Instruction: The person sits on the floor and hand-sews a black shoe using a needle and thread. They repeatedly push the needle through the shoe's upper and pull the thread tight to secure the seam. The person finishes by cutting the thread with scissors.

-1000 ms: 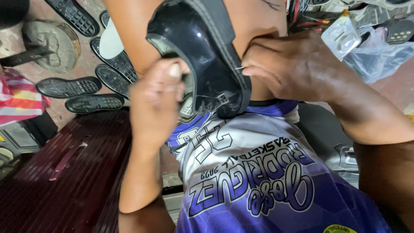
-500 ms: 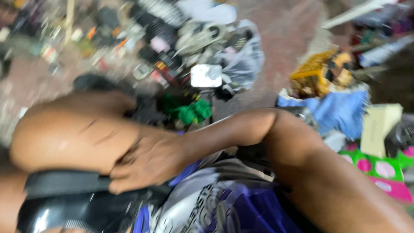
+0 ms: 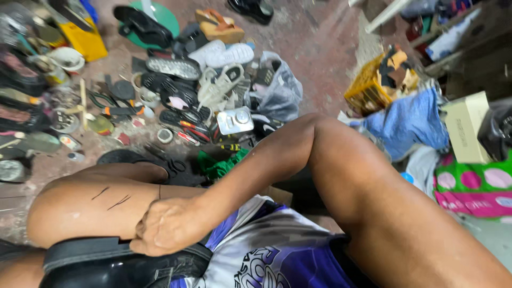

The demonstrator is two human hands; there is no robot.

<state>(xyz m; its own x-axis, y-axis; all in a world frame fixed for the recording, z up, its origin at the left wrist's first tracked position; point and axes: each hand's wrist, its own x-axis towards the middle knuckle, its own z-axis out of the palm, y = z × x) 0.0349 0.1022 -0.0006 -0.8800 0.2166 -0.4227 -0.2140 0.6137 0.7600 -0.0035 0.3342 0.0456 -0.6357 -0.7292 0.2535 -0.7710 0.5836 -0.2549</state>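
A: Right hand [image 3: 169, 230]?
B: Lower left of frame, fingers curled tight, pressed on the glossy black leather shoe [image 3: 114, 264] lying across my lap at the bottom left edge. Whether it pinches anything small, I cannot tell.
A: Left hand?
B: Out of view.
A: Surroundings?
B: Loose shoe soles and a pair of white sneakers [image 3: 224, 55] on the floor, upper centre; yellow plastic crate [image 3: 369, 84], upper right.

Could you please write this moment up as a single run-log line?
right hand: fist resting on black shoe | left hand: not in view | shoe: on lap by left knee | floor: shoes, soles, tools
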